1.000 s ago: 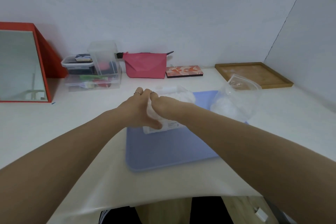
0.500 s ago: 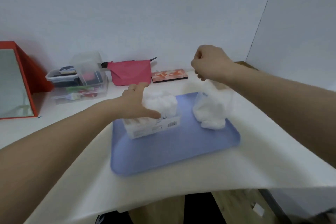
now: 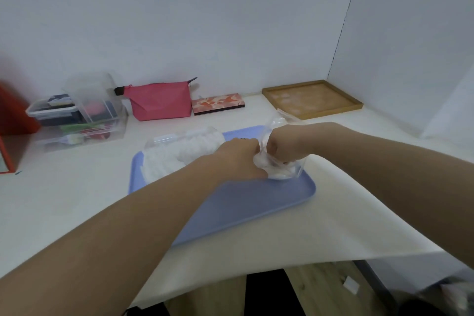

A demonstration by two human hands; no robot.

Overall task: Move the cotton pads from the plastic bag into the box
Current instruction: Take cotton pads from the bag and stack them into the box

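Observation:
A clear plastic bag point(image 3: 282, 123) with white cotton pads point(image 3: 275, 170) at its bottom stands on the right part of a blue tray point(image 3: 256, 202). My right hand point(image 3: 284, 147) is down inside the bag, fingers closed among the pads. My left hand point(image 3: 237, 158) grips the bag's left side from outside, touching the right hand. To the left on the tray sits the clear box point(image 3: 164, 151), heaped with white cotton pads point(image 3: 195, 146). My left forearm covers the box's near corner.
Along the back wall stand a clear organiser with cosmetics point(image 3: 79, 113), a pink pouch point(image 3: 160, 101), a flat floral case point(image 3: 218, 104) and a wooden tray point(image 3: 311, 97). A red-framed mirror point(image 3: 7, 131) is at the far left. The table's front edge runs near my body.
My right hand dropped from above the bag's top down into the bag. My left hand left the box and moved right onto the bag.

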